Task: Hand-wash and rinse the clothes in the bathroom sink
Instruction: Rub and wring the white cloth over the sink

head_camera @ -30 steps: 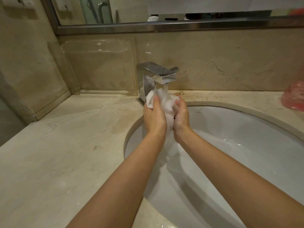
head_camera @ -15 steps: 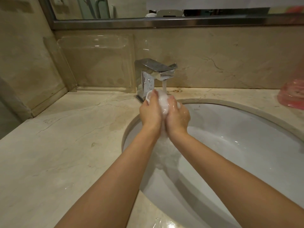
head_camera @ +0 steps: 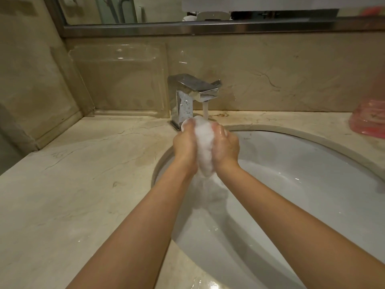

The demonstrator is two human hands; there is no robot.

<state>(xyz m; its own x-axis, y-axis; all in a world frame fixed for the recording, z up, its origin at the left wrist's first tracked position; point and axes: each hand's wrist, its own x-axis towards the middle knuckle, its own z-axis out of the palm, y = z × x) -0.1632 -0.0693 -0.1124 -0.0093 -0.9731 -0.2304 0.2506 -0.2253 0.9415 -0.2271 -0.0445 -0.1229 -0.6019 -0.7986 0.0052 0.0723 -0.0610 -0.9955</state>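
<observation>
A person's left hand (head_camera: 186, 145) and right hand (head_camera: 226, 145) clasp a bunched white cloth (head_camera: 203, 147) between them over the back left part of the white sink (head_camera: 302, 184), fingers of both hands curled round the wet fabric. The bundle sits directly under the chrome faucet (head_camera: 192, 94), whose stream of water (head_camera: 205, 109) falls onto its top; the lower end of the cloth hangs down between the wrists toward the basin, where water runs and blurs the fabric's edge. The faucet stands on the beige marble counter (head_camera: 73, 195) at the sink's back rim, its body spotted with droplets. A small dark mark, possibly a maker's logo, shows on the sink's inner wall just right of the right hand, too small to read. A clear plastic tray (head_camera: 118, 80) leans against the back wall at the counter's rear left corner. A pink translucent object (head_camera: 369, 117) rests at the counter's far right edge, partly out of view. A metal-framed mirror (head_camera: 208, 11) runs along the wall above.
</observation>
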